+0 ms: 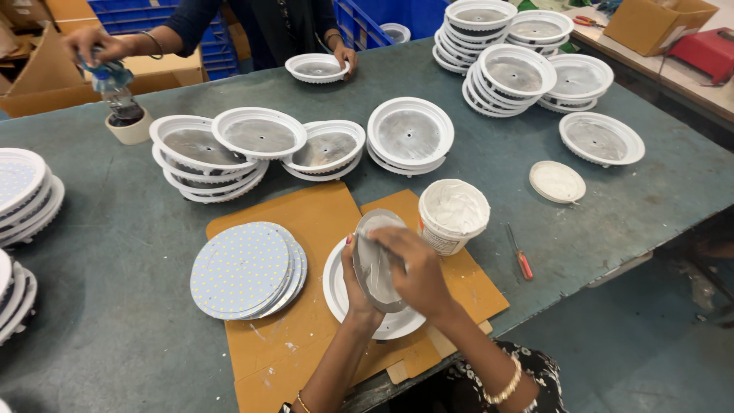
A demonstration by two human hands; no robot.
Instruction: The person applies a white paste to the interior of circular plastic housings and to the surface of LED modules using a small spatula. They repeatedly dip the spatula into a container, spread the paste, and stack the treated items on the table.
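Round plate (376, 264) tilted, left hand (356, 284) beneath, right hand (413, 268) on top.

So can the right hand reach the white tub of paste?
Probably yes: the white tub stands open just beyond the right hand, nothing between them, though that hand is busy on the grey disc.

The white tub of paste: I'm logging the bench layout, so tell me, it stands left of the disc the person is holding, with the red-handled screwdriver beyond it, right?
Not quite. The head view shows the white tub of paste to the right of the grey disc that the left hand and right hand hold. The red-handled screwdriver does lie beyond the tub, further right.
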